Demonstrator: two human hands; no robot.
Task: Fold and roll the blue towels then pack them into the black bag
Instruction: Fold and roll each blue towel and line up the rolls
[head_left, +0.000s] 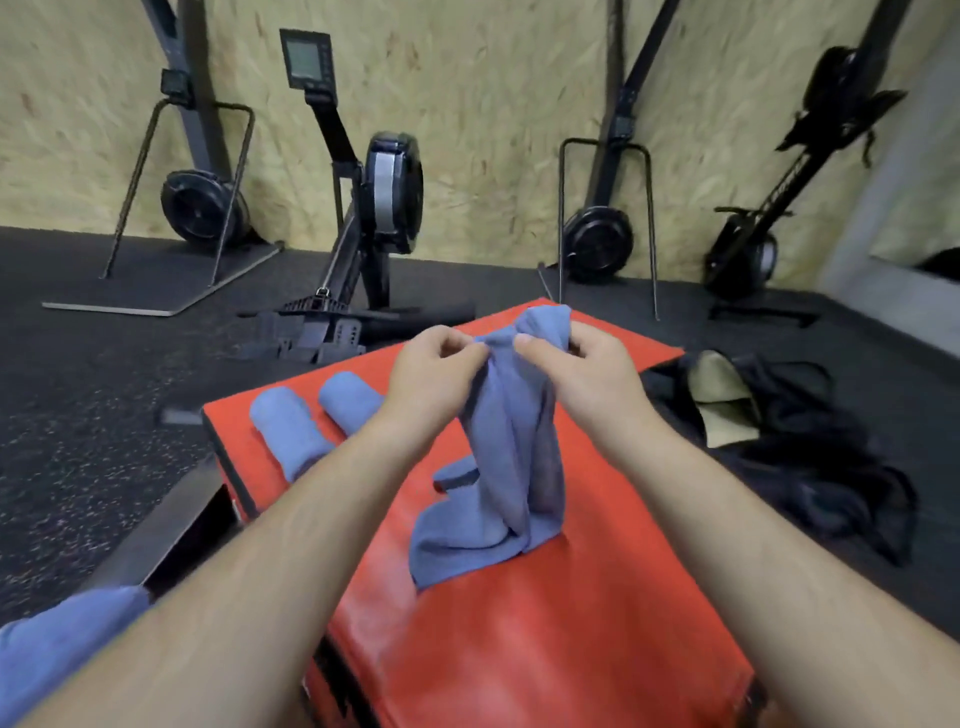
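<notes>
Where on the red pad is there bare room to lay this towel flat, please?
The near part of the red pad, below the hanging towel, is bare, as is the right strip toward the black bag. The far left is crowded: two rolled towels lie there.

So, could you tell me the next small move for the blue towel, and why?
Probably draw the hands apart and lay it flat: the left hand and right hand pinch one edge of the crumpled blue cloth towel close together, the rest bunched on the red padded box.
</notes>
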